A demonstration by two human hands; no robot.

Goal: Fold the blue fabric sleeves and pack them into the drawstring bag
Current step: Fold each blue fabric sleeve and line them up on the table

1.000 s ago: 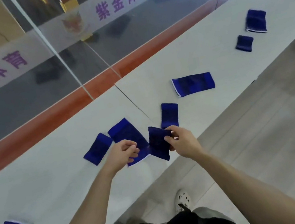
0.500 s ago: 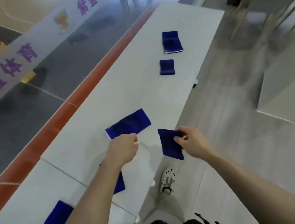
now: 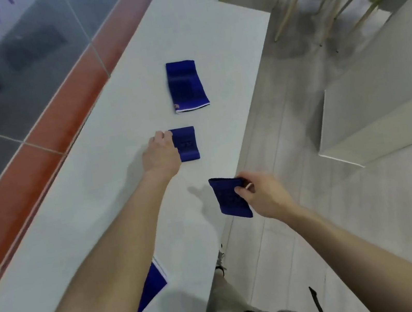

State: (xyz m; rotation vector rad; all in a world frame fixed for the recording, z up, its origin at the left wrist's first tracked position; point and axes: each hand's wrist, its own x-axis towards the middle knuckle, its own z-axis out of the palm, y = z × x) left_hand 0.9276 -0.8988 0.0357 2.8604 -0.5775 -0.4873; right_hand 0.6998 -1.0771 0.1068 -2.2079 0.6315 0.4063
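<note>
right hand (image 3: 263, 195) grips folded sleeve (image 3: 229, 198) | left hand (image 3: 162, 153) touches small sleeve (image 3: 186, 144), grip unclear | long sleeve (image 3: 186, 85) beyond

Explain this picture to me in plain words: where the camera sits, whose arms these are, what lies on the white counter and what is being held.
There is no machine here. The camera is worn on a person's head, looking forward and down, so the two bare arms are that person's own.

On the long white counter lie blue fabric sleeves: a longer sleeve with a white edge farther away, a small folded sleeve nearer, and another partly hidden under the left forearm.

The left hand reaches onto the small folded sleeve, touching its left edge. The right hand pinches another folded sleeve, held in the air near the counter's edge. No drawstring bag can be seen.
</note>
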